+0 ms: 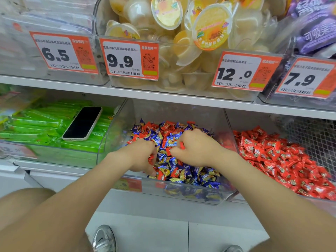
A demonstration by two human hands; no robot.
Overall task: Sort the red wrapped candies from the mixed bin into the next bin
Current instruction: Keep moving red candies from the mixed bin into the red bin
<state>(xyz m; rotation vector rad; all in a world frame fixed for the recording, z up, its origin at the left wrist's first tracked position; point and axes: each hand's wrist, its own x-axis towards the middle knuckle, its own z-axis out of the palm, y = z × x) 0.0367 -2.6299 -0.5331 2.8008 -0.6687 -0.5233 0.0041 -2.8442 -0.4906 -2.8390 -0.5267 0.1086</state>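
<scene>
A person's grey shoe [104, 239] stands on pale floor tiles at the bottom of the frame. Two bare forearms reach up and forward from the lower corners into the clear mixed bin [200, 200] on the lower shelf.

The left hand [143, 157] sits knuckles-up at the bin's near left, wrist bent, with fingers curled down into the heap and thumb pointing at the front rim. Whether it grips anything cannot be told.

The right hand [194, 148] hovers just beside it over the middle of the heap. It is fisted palm-down, pinching a red wrapped candy [181, 145] between thumb and forefinger.

Around both hands, red wrapped candies [167, 127] lie mingled with blue wrapped candies [205, 176].

Across a clear divider to the right, the next bin [229, 124] holds a heap of red candies [283, 160].

In the bin to the left, a black phone [82, 123] rests face-up on green stick packs [36, 122].

Beyond a white shelf edge [163, 96], orange price tags [129, 60] front the upper bins. One reads 9.9, below yellow jelly cups [211, 28], and purple pouches [316, 31] lie at far right.
</scene>
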